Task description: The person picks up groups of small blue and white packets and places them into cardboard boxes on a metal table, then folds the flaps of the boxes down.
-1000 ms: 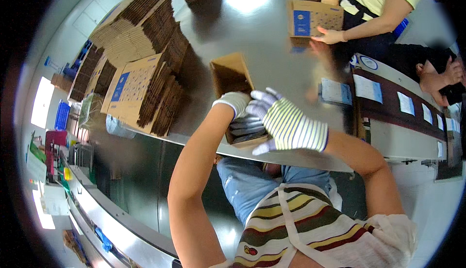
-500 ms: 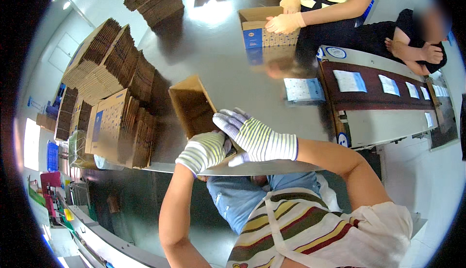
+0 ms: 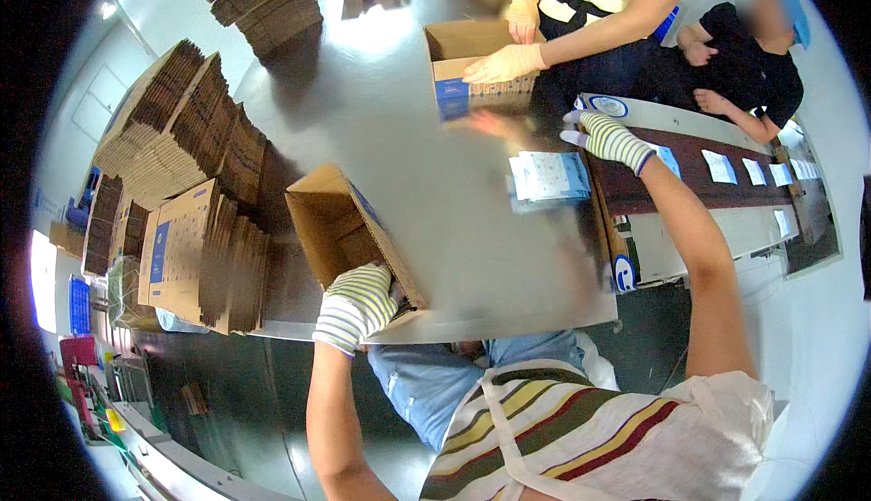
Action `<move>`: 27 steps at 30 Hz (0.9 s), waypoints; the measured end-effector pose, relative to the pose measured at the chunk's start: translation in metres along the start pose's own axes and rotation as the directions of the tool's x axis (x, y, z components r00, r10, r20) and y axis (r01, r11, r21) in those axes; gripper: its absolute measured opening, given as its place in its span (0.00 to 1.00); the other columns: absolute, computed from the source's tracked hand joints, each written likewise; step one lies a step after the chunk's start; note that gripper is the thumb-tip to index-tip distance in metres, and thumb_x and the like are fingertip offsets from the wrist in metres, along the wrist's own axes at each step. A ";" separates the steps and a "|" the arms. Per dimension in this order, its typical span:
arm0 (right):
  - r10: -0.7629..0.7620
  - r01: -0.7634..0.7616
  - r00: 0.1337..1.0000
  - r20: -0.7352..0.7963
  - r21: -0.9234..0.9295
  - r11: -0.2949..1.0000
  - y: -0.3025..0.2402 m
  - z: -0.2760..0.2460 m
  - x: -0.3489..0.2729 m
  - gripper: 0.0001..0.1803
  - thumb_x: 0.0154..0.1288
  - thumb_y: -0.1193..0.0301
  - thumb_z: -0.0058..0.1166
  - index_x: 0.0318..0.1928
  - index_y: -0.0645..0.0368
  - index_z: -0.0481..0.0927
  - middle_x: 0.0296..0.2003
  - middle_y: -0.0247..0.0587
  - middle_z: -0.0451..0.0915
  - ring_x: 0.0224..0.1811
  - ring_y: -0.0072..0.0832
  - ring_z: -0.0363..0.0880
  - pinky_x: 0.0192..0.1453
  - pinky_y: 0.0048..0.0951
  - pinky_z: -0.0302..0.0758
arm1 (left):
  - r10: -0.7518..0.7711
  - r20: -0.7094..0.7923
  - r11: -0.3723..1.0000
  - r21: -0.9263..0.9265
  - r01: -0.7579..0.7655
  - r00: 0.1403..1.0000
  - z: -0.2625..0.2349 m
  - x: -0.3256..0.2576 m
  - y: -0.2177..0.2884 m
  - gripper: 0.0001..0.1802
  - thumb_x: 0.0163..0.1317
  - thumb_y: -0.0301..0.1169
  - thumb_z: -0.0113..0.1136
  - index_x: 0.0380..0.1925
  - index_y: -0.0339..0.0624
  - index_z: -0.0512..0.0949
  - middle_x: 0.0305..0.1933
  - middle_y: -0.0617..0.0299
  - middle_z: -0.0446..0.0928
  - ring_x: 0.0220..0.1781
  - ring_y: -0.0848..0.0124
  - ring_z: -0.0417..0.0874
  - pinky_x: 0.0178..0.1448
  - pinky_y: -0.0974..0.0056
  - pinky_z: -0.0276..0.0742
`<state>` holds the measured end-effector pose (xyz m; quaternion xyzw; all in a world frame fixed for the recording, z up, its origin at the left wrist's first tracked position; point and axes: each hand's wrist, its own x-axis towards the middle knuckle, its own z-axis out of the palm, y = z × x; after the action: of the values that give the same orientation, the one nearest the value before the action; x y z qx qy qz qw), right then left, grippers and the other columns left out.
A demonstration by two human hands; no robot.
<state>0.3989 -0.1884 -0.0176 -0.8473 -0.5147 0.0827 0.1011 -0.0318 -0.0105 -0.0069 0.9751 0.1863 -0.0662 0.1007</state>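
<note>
My left hand (image 3: 356, 306), in a striped glove, is closed over the near end of an open cardboard box (image 3: 313, 215); its fingertips are partly hidden inside. The box stands at the table's near edge with its opening facing up. Stretched out to the right, my right hand (image 3: 613, 141), gloved alike, is over the near end of a conveyor belt (image 3: 694, 179). Its fingers are apart and nothing shows in them. Just left of and below that hand, a few white and blue packets (image 3: 549, 177) lie overlapped on the table by the belt's end.
More packets (image 3: 719, 167) lie spaced along the belt. Tall stacks of flattened cartons (image 3: 172, 129) stand on the left. Across the table, a co-worker's gloved hands (image 3: 504, 63) are at another open box (image 3: 451, 70). A second person (image 3: 748, 74) is beyond the belt.
My right hand has left the box and swung right and away to the conveyor. My left hand stays at the box. More packets now overlap at the belt's end.
</note>
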 end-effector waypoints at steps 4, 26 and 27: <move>-0.004 0.032 0.985 0.175 -0.156 0.987 0.027 -0.011 0.016 0.27 0.62 0.52 0.52 0.50 0.63 0.76 0.47 0.52 0.79 0.51 0.44 0.76 0.58 0.39 0.69 | -0.012 -0.034 0.999 -0.049 0.010 0.999 -0.002 0.000 0.003 0.17 0.54 0.40 0.53 0.26 0.34 0.78 0.28 0.43 0.77 0.35 0.48 0.79 0.42 0.51 0.75; -0.286 0.375 0.876 0.389 -0.176 0.910 -0.087 0.095 -0.040 0.43 0.42 0.54 0.65 0.58 0.62 0.68 0.52 0.54 0.73 0.52 0.42 0.74 0.57 0.39 0.71 | -0.023 0.142 0.999 -0.042 0.029 0.990 -0.010 0.009 0.007 0.21 0.56 0.45 0.51 0.30 0.37 0.81 0.37 0.44 0.80 0.41 0.49 0.81 0.47 0.51 0.76; -0.286 0.340 0.902 0.323 -0.126 0.932 -0.096 0.101 -0.034 0.44 0.42 0.56 0.66 0.60 0.62 0.65 0.55 0.53 0.71 0.54 0.41 0.73 0.59 0.38 0.70 | -0.028 0.174 0.999 -0.035 0.034 0.984 -0.014 0.007 0.009 0.21 0.57 0.46 0.51 0.30 0.37 0.81 0.36 0.45 0.80 0.41 0.49 0.81 0.47 0.51 0.76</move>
<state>0.2766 -0.1669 -0.0892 -0.7364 -0.6592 0.1460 -0.0427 -0.0206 -0.0130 0.0075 0.9605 0.1932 -0.1489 0.1337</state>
